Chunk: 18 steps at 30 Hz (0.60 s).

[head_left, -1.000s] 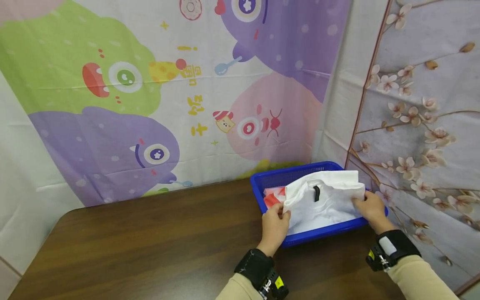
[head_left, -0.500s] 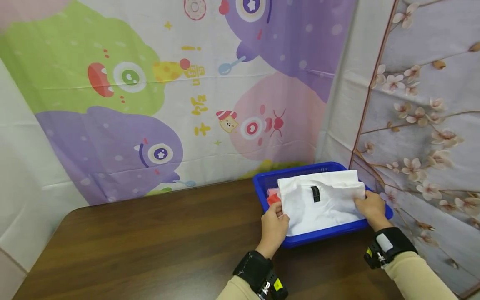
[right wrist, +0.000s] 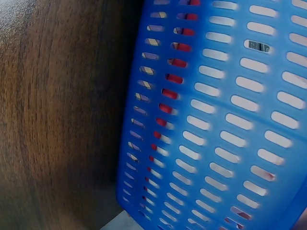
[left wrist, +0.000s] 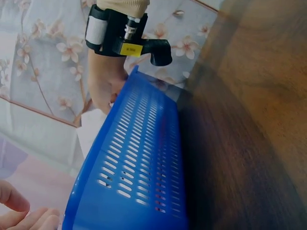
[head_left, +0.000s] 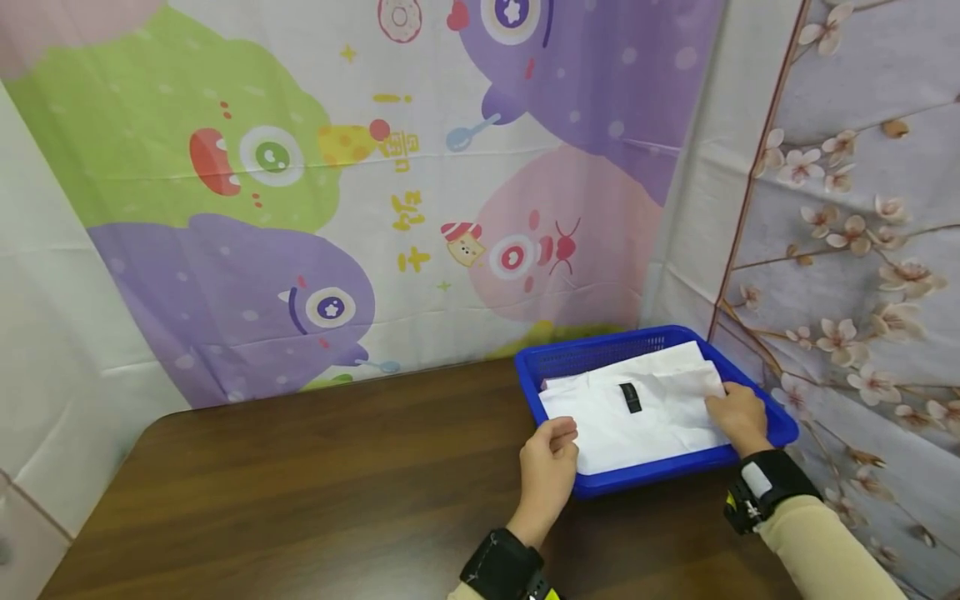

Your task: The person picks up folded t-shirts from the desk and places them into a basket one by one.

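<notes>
A folded white garment (head_left: pixel 637 417) with a black tag (head_left: pixel 630 397) lies in the blue plastic basket (head_left: pixel 622 483), spread nearly flat across it. My left hand (head_left: pixel 549 471) hovers at the basket's front left corner, its fingers loosely bent and off the cloth. In the left wrist view the thumb and fingers of the left hand (left wrist: pixel 21 211) are parted beside the rim. My right hand (head_left: pixel 738 417) reaches over the right rim and pinches the garment's right edge; its fingertips are partly hidden. Through the slots in the right wrist view, red cloth (right wrist: pixel 169 93) shows low in the basket.
The basket stands at the back right of a brown wooden table (head_left: pixel 315 483). Behind it hangs a cartoon-print curtain (head_left: pixel 420 292), and a flower-print curtain (head_left: pixel 847 275) closes the right side. Both wrists wear black straps (head_left: pixel 776 483) with cameras.
The garment's raised left side has come down into the basket and covers the red and pink cloth seen before. My left hand has let go of it; the right keeps its place.
</notes>
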Each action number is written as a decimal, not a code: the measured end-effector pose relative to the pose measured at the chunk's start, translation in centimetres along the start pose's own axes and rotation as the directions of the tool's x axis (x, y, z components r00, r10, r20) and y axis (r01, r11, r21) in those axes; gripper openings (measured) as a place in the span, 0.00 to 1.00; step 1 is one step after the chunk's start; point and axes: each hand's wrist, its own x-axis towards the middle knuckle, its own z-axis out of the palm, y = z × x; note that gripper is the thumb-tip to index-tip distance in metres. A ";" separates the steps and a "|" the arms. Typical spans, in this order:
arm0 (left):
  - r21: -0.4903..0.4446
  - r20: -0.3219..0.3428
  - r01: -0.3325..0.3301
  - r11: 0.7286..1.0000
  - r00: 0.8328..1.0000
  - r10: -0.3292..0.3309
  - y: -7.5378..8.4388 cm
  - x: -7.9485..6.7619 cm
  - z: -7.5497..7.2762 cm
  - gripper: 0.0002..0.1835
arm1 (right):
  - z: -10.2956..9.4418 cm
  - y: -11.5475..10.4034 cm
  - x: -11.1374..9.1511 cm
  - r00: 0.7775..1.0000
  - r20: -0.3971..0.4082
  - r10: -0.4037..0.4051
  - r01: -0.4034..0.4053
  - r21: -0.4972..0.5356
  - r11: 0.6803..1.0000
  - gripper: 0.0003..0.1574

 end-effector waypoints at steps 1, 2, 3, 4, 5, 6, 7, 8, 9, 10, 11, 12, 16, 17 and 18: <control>-0.018 -0.003 0.027 0.999 1.000 -0.027 0.1 0.0 0.0 0.16 | 0.0 0.0 0.0 1.000 -0.003 -0.001 0.001 -0.002 1.000 0.30; -0.023 -0.008 0.034 0.999 0.999 -0.034 0.1 -0.1 0.0 0.15 | 0.1 -0.1 0.0 1.000 -0.008 -0.001 0.001 -0.001 1.000 0.29; -0.025 -0.013 0.034 0.999 0.999 -0.035 0.2 -0.1 0.0 0.15 | 0.1 -0.1 0.0 1.000 -0.014 0.001 -0.001 0.000 1.000 0.29; -0.029 -0.015 0.042 0.999 0.999 -0.042 0.2 -0.1 -0.1 0.15 | 0.1 -0.1 0.0 1.000 -0.021 0.005 -0.005 0.001 1.000 0.29; -0.031 -0.016 0.044 0.999 0.999 -0.044 0.3 -0.1 -0.1 0.15 | 0.1 -0.1 0.0 1.000 -0.029 0.009 -0.009 0.005 1.000 0.28; -0.033 -0.017 0.047 0.998 0.999 -0.047 0.4 -0.1 -0.1 0.15 | 0.1 -0.1 0.0 0.999 -0.037 0.014 -0.014 0.004 1.000 0.29; -0.035 -0.016 0.051 0.998 0.999 -0.051 0.5 -0.2 -0.1 0.15 | 0.1 -0.1 0.0 0.999 -0.043 0.018 -0.018 0.003 1.000 0.29; -0.037 -0.014 0.052 0.998 0.998 -0.053 0.5 -0.2 -0.1 0.15 | 0.2 -0.2 0.0 0.999 -0.047 0.023 -0.023 0.004 1.000 0.29; -0.038 -0.013 0.055 0.998 0.998 -0.056 0.6 -0.2 -0.2 0.15 | 0.2 -0.2 0.0 0.999 -0.048 0.025 -0.025 0.002 1.000 0.30; -0.038 -0.012 0.060 0.997 0.998 -0.061 0.6 -0.2 -0.2 0.15 | 0.2 -0.2 0.1 0.999 -0.046 0.022 -0.022 -0.001 1.000 0.31; -0.038 -0.010 0.063 0.997 0.998 -0.064 0.5 -0.2 -0.2 0.15 | 0.2 -0.3 0.1 0.999 -0.042 0.017 -0.017 -0.005 1.000 0.32; -0.038 -0.009 0.066 0.997 0.998 -0.067 0.4 -0.2 -0.2 0.15 | 0.2 -0.3 0.1 0.999 -0.032 0.010 -0.010 -0.014 1.000 0.32; -0.035 -0.001 0.078 0.996 0.997 -0.078 0.1 -0.3 -0.4 0.15 | 0.3 -0.7 0.2 0.997 0.048 -0.063 0.066 -0.061 0.996 0.32; -0.035 0.001 0.082 0.996 0.997 -0.082 0.1 -0.3 -0.5 0.15 | 0.3 -0.8 0.3 0.993 0.078 -0.087 0.092 -0.076 0.993 0.31; -0.036 0.002 0.081 0.996 0.997 -0.081 0.0 -0.4 -0.5 0.15 | 0.4 -0.9 0.4 0.987 0.112 -0.113 0.124 -0.093 0.988 0.31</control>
